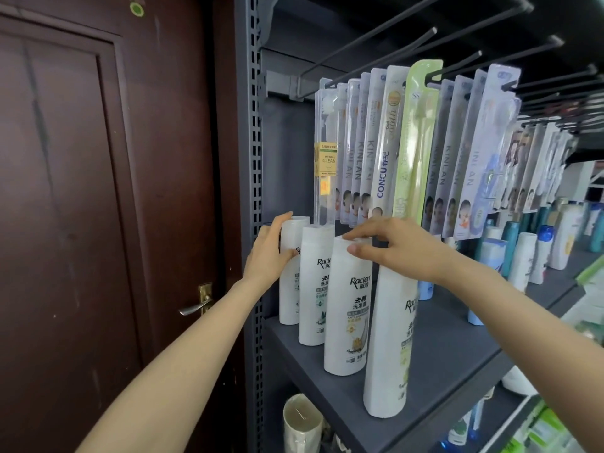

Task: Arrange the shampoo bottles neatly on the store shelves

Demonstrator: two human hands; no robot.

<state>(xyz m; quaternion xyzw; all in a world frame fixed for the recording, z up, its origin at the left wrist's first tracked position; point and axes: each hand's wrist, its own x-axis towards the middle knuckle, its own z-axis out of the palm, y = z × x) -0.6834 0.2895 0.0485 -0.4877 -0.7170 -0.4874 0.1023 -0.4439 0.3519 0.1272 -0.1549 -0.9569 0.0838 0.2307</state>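
Several white Racien shampoo bottles stand in a row on the dark grey shelf [451,348], running from back left to front. My left hand [269,253] grips the rearmost bottle [289,289] from its left side, fingers over the top edge and thumb on its front. The second bottle [315,289] stands free beside it. My right hand [392,248] pinches the cap of the third bottle [348,315], thumb in front and fingers on top. The front bottle [390,341] stands under my right wrist, its top hidden.
Packaged toothbrushes [385,142] hang from hooks just above the bottles. More bottles [529,256] line the shelf further right. A brown door [98,191] with a metal handle [196,305] is to the left. White bottles [300,423] sit on the shelf below.
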